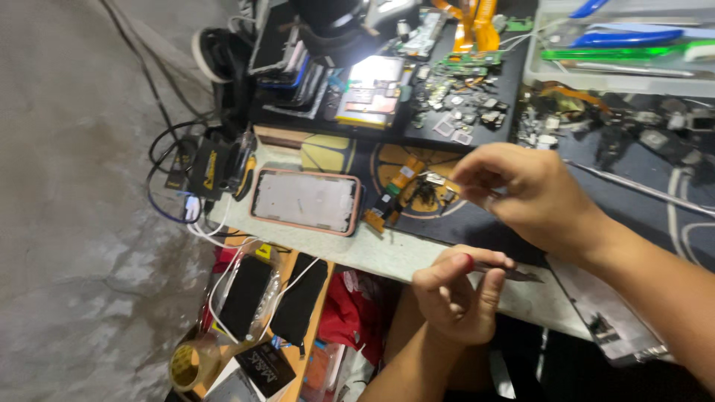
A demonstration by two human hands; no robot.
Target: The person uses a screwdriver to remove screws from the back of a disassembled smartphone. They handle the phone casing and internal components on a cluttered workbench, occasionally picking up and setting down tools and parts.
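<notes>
Tweezers (514, 274) sit pinched in my left hand (456, 294), tips blurred; my right hand (525, 195) pinches something too small to identify.

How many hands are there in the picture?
2. The right hand is raised over the dark work mat; the left hand is lower, at the bench edge, holding a thin dark tool. No other hands show.
</notes>
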